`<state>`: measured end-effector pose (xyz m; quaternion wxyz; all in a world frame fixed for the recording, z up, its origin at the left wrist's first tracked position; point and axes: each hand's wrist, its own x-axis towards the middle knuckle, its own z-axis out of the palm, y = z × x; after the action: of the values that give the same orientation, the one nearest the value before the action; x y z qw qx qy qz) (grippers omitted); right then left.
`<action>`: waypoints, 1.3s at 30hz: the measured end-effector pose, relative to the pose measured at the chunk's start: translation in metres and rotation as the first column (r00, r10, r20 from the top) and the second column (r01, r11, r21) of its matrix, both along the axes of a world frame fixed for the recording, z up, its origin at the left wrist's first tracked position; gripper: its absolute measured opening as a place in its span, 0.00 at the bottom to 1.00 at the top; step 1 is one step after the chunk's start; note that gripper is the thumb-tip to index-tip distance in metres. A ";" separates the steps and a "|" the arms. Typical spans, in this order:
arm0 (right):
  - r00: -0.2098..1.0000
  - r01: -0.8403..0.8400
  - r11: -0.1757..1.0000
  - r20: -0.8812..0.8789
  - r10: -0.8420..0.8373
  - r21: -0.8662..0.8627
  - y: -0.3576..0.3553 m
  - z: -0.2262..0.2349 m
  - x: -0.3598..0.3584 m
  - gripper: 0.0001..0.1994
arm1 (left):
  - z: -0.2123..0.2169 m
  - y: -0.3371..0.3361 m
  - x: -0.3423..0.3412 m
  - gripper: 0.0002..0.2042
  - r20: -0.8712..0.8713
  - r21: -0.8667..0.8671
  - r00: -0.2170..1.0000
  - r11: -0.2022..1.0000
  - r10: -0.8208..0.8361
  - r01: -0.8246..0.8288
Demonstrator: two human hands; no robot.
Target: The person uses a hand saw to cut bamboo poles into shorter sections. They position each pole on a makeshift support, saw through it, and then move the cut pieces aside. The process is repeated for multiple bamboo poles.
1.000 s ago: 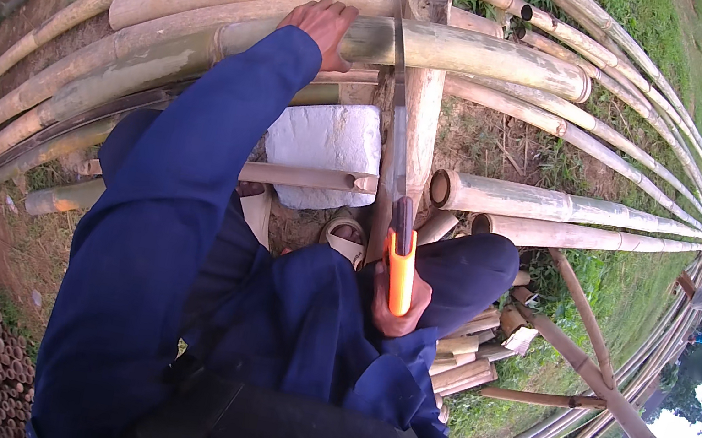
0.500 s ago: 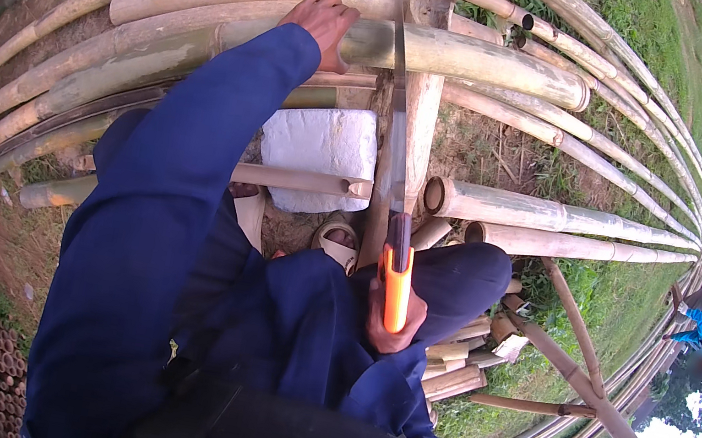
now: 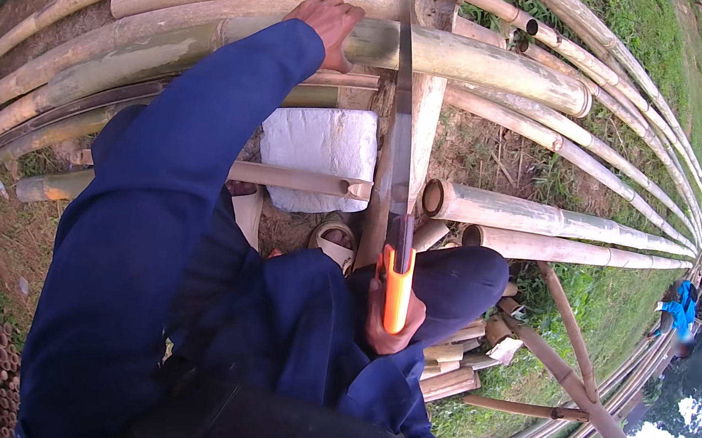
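Right hand (image 3: 393, 326) grips orange-handled saw (image 3: 402, 135); blade crosses thick bamboo pole (image 3: 497, 67), near left hand (image 3: 327, 28) curled over pole. Pole lies across bamboo support (image 3: 421, 138). Round pole could roll if left hold slackens; blade might skip on smooth surface toward left hand.

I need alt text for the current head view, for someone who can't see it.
The person's right hand holds an orange-handled saw, its blade crossing a thick bamboo pole, while the left hand is wrapped over the pole. A white block sits by their sandalled feet, with more bamboo poles lying around.
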<state>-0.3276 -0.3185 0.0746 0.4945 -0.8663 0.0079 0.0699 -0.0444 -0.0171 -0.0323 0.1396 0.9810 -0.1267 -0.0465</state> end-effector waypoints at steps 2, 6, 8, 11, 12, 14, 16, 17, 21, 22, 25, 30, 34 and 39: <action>0.995 -0.025 0.998 0.099 0.030 -0.053 -0.005 -0.011 -0.006 0.17 | 0.003 0.000 0.000 0.38 -0.021 0.021 0.999 0.999 0.044 -0.044; 1.000 0.023 0.988 0.007 -0.024 0.151 0.036 -0.036 0.108 0.08 | 0.003 -0.007 0.000 0.39 -0.040 0.014 0.998 0.999 0.046 -0.046; 0.982 -0.067 0.987 0.184 0.039 0.149 0.052 -0.039 0.147 0.07 | 0.003 -0.005 0.004 0.40 -0.039 0.001 0.999 1.000 0.019 -0.019; 0.992 -0.049 0.988 0.123 0.032 0.144 0.048 -0.039 0.115 0.07 | -0.003 -0.001 -0.002 0.41 -0.030 -0.030 0.999 0.999 0.022 -0.023; 0.996 -0.017 0.991 0.090 0.005 0.136 0.039 -0.030 0.089 0.07 | -0.005 0.005 0.001 0.42 -0.016 -0.029 0.999 0.999 0.043 -0.044; 0.999 -0.032 0.999 0.035 0.031 0.032 0.009 -0.009 0.031 0.10 | 0.008 0.002 -0.001 0.42 -0.118 0.035 0.990 0.996 0.084 -0.080; 0.999 -0.017 0.999 0.039 0.019 -0.049 -0.013 -0.011 -0.011 0.17 | 0.022 0.000 0.006 0.41 -0.152 0.064 0.984 0.995 0.091 -0.082; 0.997 -0.011 0.997 0.080 0.017 -0.073 -0.009 -0.006 -0.017 0.18 | 0.025 -0.002 0.004 0.40 -0.148 0.055 0.986 0.996 0.080 -0.072; 0.999 0.026 0.996 -0.036 -0.023 0.083 0.022 -0.031 0.072 0.08 | -0.005 -0.002 0.001 0.38 -0.015 -0.007 0.998 0.998 0.060 -0.060; 0.999 -0.005 0.997 0.045 0.001 0.080 0.032 -0.041 0.102 0.06 | 0.003 -0.004 0.007 0.38 -0.038 0.006 0.999 0.999 0.035 -0.035; 0.991 -0.035 0.988 0.133 0.015 0.152 0.046 -0.038 0.122 0.06 | 0.013 -0.003 0.008 0.38 -0.076 0.013 0.997 1.000 0.019 -0.018; 0.999 -0.036 0.999 0.003 0.036 -0.022 0.000 -0.004 0.015 0.12 | 0.013 0.001 -0.005 0.37 -0.022 -0.016 0.999 0.999 0.044 -0.045; 0.994 -0.068 0.993 0.082 0.076 -0.093 -0.006 -0.001 0.009 0.13 | -0.001 0.002 -0.001 0.35 -0.008 -0.012 0.998 0.998 0.056 -0.056; 0.992 -0.034 0.995 0.121 0.023 0.089 0.051 -0.023 0.132 0.05 | 0.003 -0.001 0.009 0.38 -0.026 -0.037 1.000 0.999 0.004 -0.005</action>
<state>-0.1960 -0.2677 0.0513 0.5321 -0.8455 -0.0376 0.0250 -0.0353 -0.0179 -0.0289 0.1593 0.9779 -0.1235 -0.0563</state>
